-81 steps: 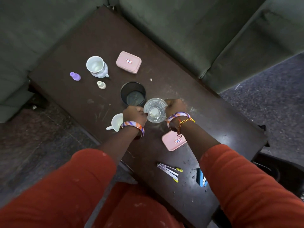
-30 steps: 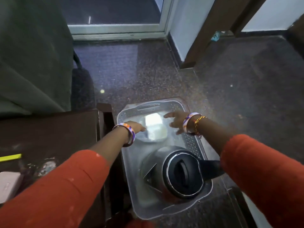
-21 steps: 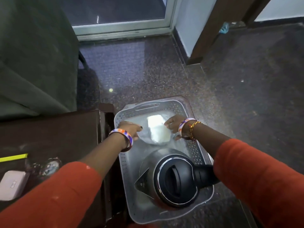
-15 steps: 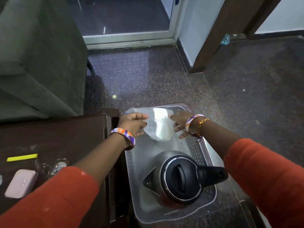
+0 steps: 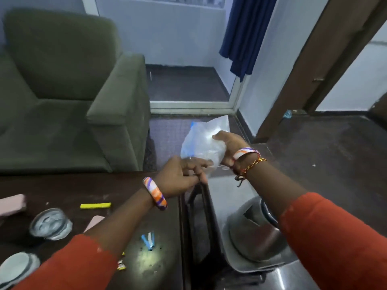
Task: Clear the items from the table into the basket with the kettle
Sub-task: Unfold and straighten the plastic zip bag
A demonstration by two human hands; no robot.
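Big olive-green armchair (image 5: 62,91) fills the upper left, soft matte fabric, boxy arms, its left side cut off by the frame. Below it is the dark wooden counter (image 5: 62,185), scuffed and glossy, with a bright glare spot near its right end.

Right of the counter sits the translucent grey plastic basket (image 5: 217,197), down on the floor, mostly blurred and with its lower part lost under the right arm. Inside it is the kettle (image 5: 251,233), rounded brushed metal; only part of the body and a sliver of the dark lid show, the rest is hidden behind the orange sleeve.

Up above the basket's far end both hands are on a crinkly clear plastic bag (image 5: 201,141) with a blue strip near the top. What's inside is too milky and blurred to make out. The right hand (image 5: 229,147) has its fingers curled around the bag's right side. The left hand (image 5: 180,178) sits at the bag's bottom edge, fingers bent and pinching the plastic, though motion blur makes it fuzzy.

On the counter: a clear glass (image 5: 50,223), round and smeared by blur, a white cup (image 5: 16,266) cut off at the corner, a pink case (image 5: 12,204) at the left edge, a yellow stick (image 5: 95,205).
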